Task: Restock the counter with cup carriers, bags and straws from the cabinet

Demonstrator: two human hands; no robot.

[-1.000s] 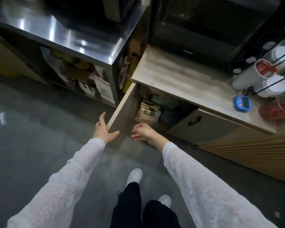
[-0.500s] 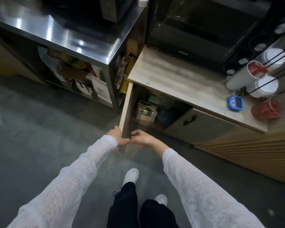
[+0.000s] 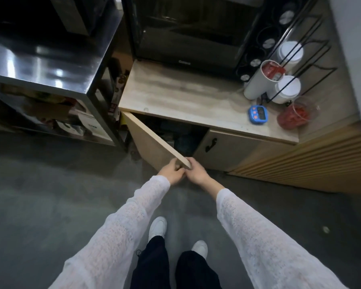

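The cabinet door [image 3: 154,140] stands partly open under the wooden worktop [image 3: 181,97]. Its top edge runs as a long line from the hinge corner at the upper left, below the worktop's left end, down to the free corner at the lower right, so the door points out toward the person. Both hands meet at this free corner. The left hand [image 3: 171,171] has its fingers curled on the outer side of the door's edge, and the right hand [image 3: 197,172] grips the same corner from the inner side; the two hands touch each other. Behind the door the cabinet inside [image 3: 179,136] is dark, and what lies there I cannot tell. The second door [image 3: 227,151], with a black handle, is closed just beside the opening. On the worktop's right part a blue timer [image 3: 257,114] lies near a white cup tube [image 3: 261,80].
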